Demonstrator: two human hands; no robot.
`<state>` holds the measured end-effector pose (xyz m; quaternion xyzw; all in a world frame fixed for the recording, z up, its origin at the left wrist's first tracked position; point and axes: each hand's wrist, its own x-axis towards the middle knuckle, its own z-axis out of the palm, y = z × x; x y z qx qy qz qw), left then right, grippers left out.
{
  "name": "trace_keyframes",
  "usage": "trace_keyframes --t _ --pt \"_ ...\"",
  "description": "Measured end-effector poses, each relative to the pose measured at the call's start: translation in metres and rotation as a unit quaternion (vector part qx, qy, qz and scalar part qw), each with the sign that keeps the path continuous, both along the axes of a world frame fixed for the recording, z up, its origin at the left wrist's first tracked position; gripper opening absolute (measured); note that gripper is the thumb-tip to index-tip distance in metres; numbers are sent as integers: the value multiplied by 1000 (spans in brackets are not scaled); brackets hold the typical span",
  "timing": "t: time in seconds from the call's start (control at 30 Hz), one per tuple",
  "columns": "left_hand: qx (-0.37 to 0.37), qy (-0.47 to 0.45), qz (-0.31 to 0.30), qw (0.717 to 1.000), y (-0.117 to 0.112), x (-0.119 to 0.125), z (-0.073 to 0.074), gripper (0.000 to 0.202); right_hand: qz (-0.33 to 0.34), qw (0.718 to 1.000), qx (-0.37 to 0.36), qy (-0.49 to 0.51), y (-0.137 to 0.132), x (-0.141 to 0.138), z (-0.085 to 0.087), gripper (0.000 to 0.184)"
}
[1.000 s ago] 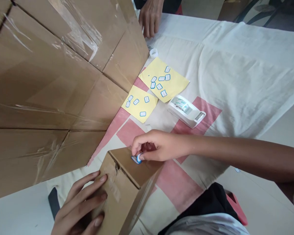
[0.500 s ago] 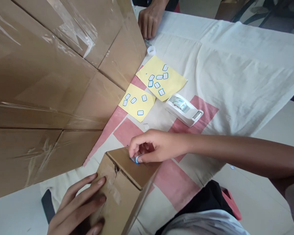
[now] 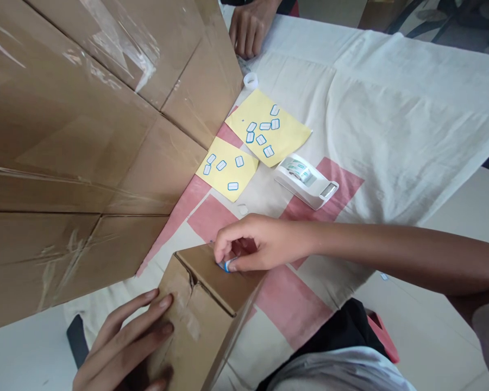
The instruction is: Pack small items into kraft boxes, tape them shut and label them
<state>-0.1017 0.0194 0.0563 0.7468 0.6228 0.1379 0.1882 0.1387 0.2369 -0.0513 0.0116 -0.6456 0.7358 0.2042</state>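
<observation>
My right hand (image 3: pixel 244 244) reaches in from the right and pinches a small white label with a blue border (image 3: pixel 228 265) between thumb and fingers. The label is against the upper face of a small brown cardboard box (image 3: pixel 195 320); the fingers partly cover it. My left hand (image 3: pixel 126 342) lies on the near left side of this box, fingers spread and stretched out, its thumb partly cut off by the frame's bottom edge. Beyond the box are two yellow sheets (image 3: pixel 244 157) bearing several blue-bordered labels (image 3: pixel 233 186).
Large taped cartons (image 3: pixel 85 163) stand stacked at the left. A white tape dispenser (image 3: pixel 305 182) and a small tape roll (image 3: pixel 251 81) rest on the pink-and-white tablecloth (image 3: pixel 391 108). Another person's hand (image 3: pixel 250 30) is at the far edge. A label (image 3: pixel 384 277) lies on the floor at right.
My left hand has shifted very slightly left along the box. The right hand stays at the same spot with the label, and the view has moved a little.
</observation>
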Motion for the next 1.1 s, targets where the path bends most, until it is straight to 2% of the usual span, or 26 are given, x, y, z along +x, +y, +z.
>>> trace_keyframes --t 0.23,0.37,0.47,0.6,0.7,0.77,0.93,1.1 --pt "-14 14 -16 1000 -4 2 1 46 31 999 -21 -33 2 1 -1 14" --pt "10 19 -39 999 -4 5 0 43 57 996 -37 -53 2 0 -3 18" --pt "30 26 -50 998 -3 7 -1 39 38 997 -23 -55 4 0 -5 28" --pt "36 29 -66 997 -2 8 -2 37 -20 997 58 -56 9 3 -1 35" --pt "39 32 -62 997 -3 10 -2 36 -34 991 124 -33 12 5 2 29" --pt "42 32 -52 997 -3 11 -2 34 -18 989 149 -14 13 6 3 23" --pt "40 44 -76 995 -3 9 -2 36 24 985 168 24 14 6 2 7" --pt "42 53 -74 995 -4 7 -1 35 8 981 194 24 14 7 1 6"
